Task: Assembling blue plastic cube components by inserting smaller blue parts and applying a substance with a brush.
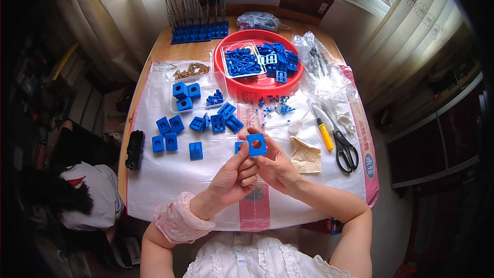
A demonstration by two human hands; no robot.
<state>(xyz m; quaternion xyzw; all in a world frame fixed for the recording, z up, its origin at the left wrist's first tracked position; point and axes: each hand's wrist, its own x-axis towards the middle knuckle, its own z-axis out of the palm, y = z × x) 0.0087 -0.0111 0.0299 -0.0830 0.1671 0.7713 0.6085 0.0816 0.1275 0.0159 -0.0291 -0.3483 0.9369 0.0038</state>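
Note:
Above the near middle of the table I hold up a blue square plastic block with a round hole (261, 151) between both hands. My left hand (232, 180) pinches its left edge, the other fingers curled in. The fingers of my right hand (278, 169) close on its right and lower side. Just left of it, partly hidden by my left fingers, a second blue piece (238, 146) shows. Several blue blocks with slots (218, 123) lie beyond my hands. To the left are blue blocks with holes (171, 141) and one arched blue piece (195, 151).
A red basin (234, 88) holds blue parts; beside it stand a clear box (198, 108) and brass-coloured screws (191, 71). Tiny parts (278, 105) lie scattered. Rightward are a yellow-handled screwdriver (325, 136), black scissors (346, 150) and cloth (304, 157). A person (92, 195) is at left.

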